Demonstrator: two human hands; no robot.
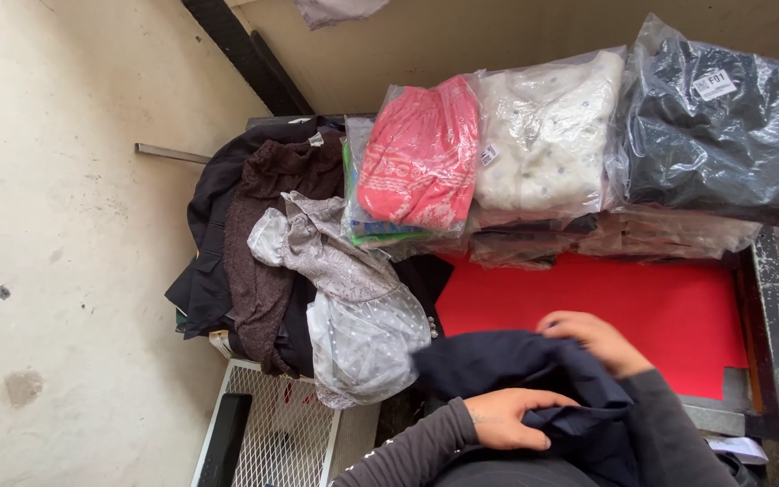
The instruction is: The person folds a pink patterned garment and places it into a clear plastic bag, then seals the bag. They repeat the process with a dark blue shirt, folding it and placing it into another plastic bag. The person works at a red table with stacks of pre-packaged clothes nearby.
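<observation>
A dark navy garment (516, 370) lies bunched at the near edge of the red table top (669, 307). My left hand (507, 417) grips a fold of it from below, sleeve in grey. My right hand (595, 338) rests on the upper right part of the same cloth, fingers curled into the fabric. A heap of loose clothes lies to the left: a grey dotted sheer piece (353, 307), a brown knit (268, 234) and black cloth (214, 225).
Bagged folded clothes are stacked at the table's back: a pink one (416, 153), a white one (543, 135), a dark one (714, 126). A white wire rack (281, 424) stands below left. Metal frame (777, 316) edges the table's right. The pale floor (65, 234) spreads left.
</observation>
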